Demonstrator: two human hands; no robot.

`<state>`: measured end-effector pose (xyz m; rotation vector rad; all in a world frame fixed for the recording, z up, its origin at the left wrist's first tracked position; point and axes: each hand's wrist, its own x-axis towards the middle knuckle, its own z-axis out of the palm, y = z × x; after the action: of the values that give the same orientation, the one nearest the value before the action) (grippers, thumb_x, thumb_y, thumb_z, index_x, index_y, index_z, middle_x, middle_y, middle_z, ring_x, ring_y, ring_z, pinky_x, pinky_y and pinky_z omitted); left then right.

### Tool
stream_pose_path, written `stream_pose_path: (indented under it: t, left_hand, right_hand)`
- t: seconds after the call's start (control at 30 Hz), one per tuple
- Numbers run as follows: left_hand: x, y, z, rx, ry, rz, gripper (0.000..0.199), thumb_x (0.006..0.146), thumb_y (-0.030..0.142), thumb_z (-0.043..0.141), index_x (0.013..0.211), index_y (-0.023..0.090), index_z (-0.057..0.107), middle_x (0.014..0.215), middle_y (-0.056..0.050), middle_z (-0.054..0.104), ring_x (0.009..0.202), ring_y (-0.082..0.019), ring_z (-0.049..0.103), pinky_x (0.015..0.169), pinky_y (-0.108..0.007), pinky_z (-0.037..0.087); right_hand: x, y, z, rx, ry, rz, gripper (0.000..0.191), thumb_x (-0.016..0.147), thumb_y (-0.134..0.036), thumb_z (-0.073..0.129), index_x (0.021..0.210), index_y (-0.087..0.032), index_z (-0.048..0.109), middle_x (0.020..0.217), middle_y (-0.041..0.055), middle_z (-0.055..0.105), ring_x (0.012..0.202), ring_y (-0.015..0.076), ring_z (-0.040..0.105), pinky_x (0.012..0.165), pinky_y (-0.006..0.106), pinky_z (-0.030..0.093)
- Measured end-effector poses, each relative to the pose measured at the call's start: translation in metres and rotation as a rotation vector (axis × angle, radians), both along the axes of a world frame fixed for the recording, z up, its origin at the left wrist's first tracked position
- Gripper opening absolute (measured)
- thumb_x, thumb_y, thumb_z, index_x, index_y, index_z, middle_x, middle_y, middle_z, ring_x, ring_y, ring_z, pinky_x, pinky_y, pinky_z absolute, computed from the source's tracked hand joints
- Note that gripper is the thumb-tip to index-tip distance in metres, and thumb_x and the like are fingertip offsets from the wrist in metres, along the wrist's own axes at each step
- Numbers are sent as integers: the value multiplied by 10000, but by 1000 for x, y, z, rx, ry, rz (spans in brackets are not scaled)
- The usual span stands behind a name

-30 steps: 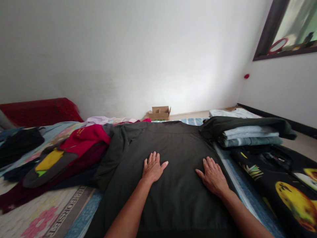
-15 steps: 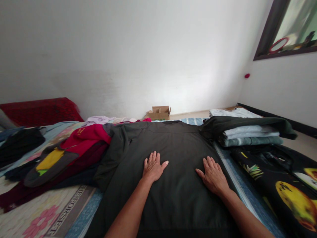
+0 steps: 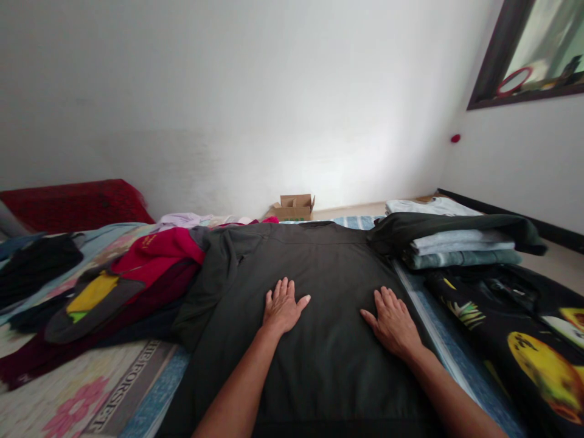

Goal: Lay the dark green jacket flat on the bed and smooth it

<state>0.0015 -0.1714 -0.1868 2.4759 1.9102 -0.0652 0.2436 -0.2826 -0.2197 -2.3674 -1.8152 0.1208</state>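
Observation:
A dark grey-green long-sleeved top lies spread out before me, its collar at the far end. My left hand rests flat on its middle, fingers stretched and thumb out to the side. To the right, my right hand also lies palm down on the cloth, with its fingers extended. Neither hand grips anything. The top's right sleeve drapes over a stack of folded clothes, while the left sleeve lies beside a red and maroon garment.
A folded black garment with a yellow print lies at the right. Dark clothing is heaped at the far left, near a red cloth-covered object. An opened cardboard box stands by the white wall.

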Motion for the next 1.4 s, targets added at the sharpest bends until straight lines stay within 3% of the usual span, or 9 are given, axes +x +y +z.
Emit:
stream_pose_path:
  t: [1.4]
  left_hand:
    - [0,0,-1,11,-6,-1,780,852,630,145,1413,97,244,1489,-113,166,1371,-250,112,1068,-456,172]
  right_hand:
    - [-1,-1,0,6,-33,1,732,880,-580,266,1378,-47,326,1454,178,253,1347,294,169,1057,413,161]
